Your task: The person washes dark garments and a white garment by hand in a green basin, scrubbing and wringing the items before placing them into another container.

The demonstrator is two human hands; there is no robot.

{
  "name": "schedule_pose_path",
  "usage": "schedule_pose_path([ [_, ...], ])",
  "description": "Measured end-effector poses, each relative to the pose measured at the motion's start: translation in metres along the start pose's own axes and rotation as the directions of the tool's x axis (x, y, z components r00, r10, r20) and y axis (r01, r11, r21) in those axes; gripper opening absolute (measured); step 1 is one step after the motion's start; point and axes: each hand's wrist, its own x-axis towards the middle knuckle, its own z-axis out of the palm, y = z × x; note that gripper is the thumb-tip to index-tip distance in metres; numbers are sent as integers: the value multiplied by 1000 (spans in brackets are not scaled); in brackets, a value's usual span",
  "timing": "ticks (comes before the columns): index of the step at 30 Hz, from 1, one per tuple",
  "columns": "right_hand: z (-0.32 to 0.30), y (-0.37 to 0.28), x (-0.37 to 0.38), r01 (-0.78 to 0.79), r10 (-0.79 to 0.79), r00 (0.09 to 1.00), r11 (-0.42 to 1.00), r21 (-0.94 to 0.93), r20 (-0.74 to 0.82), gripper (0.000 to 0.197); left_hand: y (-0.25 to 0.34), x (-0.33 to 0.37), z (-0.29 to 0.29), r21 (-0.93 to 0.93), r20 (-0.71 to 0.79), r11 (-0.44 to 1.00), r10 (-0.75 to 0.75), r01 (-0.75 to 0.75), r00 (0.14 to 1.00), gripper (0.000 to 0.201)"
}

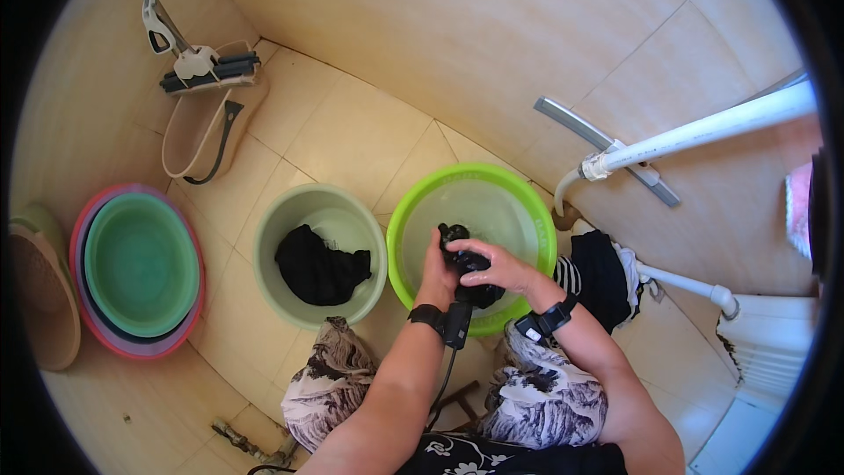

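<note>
Head view: both hands (466,268) clamped together on dark cloth (463,257) over green basin (413,211).

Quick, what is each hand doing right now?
Left hand: closed around the small wet black cloth over the bright green plastic basin.
Right hand: fingers closed over the same cloth.

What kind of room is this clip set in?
Probably a tiled washroom used for hand laundry: plastic basins such as the bright green basin on the floor, white water pipes along the wall, and a squeeze mop in the corner.
</note>
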Motion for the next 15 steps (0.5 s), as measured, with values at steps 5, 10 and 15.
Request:
schedule_pose_path([
  [5,49,-13,17,245,-293,956,835,-492,-21,33,18,1,-20,71,-73,995,-60,66,996,49],
  [10,44,-1,32,-33,-334,864,711,-703,-378,25,6,-7,1,112,-199,993,56,-34,978,41],
  [15,-59,65,39,-191,-115,857,834,-517,-503,41,7,10,13,359,-255,932,47,50,966,45],
])
